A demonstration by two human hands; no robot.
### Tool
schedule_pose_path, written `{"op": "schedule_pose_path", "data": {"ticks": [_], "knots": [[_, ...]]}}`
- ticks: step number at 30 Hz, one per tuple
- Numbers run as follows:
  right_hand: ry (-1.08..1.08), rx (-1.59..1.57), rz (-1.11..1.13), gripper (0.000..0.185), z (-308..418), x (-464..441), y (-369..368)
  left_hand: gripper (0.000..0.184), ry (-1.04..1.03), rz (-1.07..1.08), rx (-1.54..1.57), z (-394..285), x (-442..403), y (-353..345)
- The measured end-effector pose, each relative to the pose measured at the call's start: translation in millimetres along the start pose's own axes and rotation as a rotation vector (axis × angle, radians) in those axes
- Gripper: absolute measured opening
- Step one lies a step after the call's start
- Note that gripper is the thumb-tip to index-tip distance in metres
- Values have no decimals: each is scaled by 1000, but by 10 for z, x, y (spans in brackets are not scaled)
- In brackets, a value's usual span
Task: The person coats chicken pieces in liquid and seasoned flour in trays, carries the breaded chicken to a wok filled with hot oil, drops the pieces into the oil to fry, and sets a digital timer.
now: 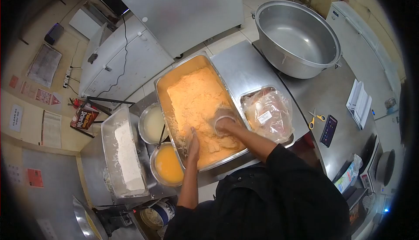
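Orange crumbly powder (192, 91) in deep rect. steel tray (162, 89). L hand (193, 146) open, 7 o'clock; R hand (224, 124) blurred, 4 o'clock, grip can't tell. Best: low strokes, w/in rim.

Glossy metal pot (301, 44); crinkled plastic bag (273, 115)

My orange crumbs (194, 94) lie loose and uneven, spread across the deep rectangular metal tray (174, 71).

The left hand (193, 147) and the right hand (224, 123) were touching the orange crumbs (196, 94) inside the big metal tray (163, 89).
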State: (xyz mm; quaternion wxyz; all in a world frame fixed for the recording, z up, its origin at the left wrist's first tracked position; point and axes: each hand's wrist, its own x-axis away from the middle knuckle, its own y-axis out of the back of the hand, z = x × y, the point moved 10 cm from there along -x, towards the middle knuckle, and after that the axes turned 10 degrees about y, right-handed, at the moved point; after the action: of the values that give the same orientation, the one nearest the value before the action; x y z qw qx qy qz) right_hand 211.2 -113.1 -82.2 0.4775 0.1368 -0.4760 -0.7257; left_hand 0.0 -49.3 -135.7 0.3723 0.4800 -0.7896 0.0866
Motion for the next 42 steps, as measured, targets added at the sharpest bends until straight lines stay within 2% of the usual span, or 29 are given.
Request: {"op": "schedule_pose_path", "data": {"ticks": [1,3,4,5,7,9,10,12,13,16,18,21,22,23,25,26,27,28,30,31,33,34,35,36,37,39,40,42], "knots": [[6,-2,-4,55,-48,-110,-144,80,40,29,98,-53,-109,-85],[252,29,181,60,27,-271,-640,82,131,88,290,-15,-188,-239],[249,21,176,60,6,-255,-634,82,129,87,280,-68,-63,-294],[279,-252,233,60,46,-269,-648,82,71,117,305,-214,63,-372],[302,-528,277,59,24,-271,-539,82,14,157,322,-273,36,-399],[426,-596,194,58,28,-246,-259,80,-126,448,314,-250,-96,-485],[422,-595,203,58,67,-187,-160,80,-119,446,319,-235,-42,-415],[149,-694,240,62,-47,-74,-61,77,-113,342,276,-180,121,-217],[146,-695,246,62,-74,-61,-170,76,-110,267,189,-127,183,-131],[350,-96,348,55,-110,118,-723,73,-93,118,-84,28,317,-118],[480,308,403,53,-113,195,-1017,72,-63,133,-93,110,272,-293],[549,123,448,44,184,84,-997,70,-13,269,255,105,57,-538],[541,122,439,44,206,118,-698,70,-18,301,299,42,41,-553],[494,-132,438,40,307,276,-192,70,-20,309,293,-54,104,-527],[440,-384,430,36,254,167,-67,71,-31,466,486,-342,366,-542],[554,-266,409,31,190,-78,-354,71,-31,468,491,-381,337,-509],[668,-144,385,26,305,-130,-291,72,-42,368,394,-395,248,-394],[668,-144,386,26,304,-209,-231,72,-51,267,292,-419,163,-257],[693,128,242,24,344,-337,-55,73,-56,62,80,-401,60,31],[694,126,243,24,416,-332,-89,74,-63,-40,-25,-413,19,150],[305,221,402,23,194,-328,-320,74,-72,-146,-129,-433,-40,253],[309,224,397,23,214,-298,-578,74,-113,-117,-54,-496,-83,226],[284,284,196,24,180,-375,-817,73,-159,-85,20,-593,-140,192],[256,341,-7,24,250,-378,-620,72,-207,-52,92,-719,-191,151],[256,340,-13,24,181,-392,-572,72,-247,-19,163,-794,-219,123],[298,5,172,32,50,-285,-520,71,-288,19,224,-860,-184,110],[229,155,276,22,53,-202,-364,72,-345,6,328,-907,-22,156],[299,217,347,21,123,-140,-193,73,-388,-16,438,-1012,344,246]]}}
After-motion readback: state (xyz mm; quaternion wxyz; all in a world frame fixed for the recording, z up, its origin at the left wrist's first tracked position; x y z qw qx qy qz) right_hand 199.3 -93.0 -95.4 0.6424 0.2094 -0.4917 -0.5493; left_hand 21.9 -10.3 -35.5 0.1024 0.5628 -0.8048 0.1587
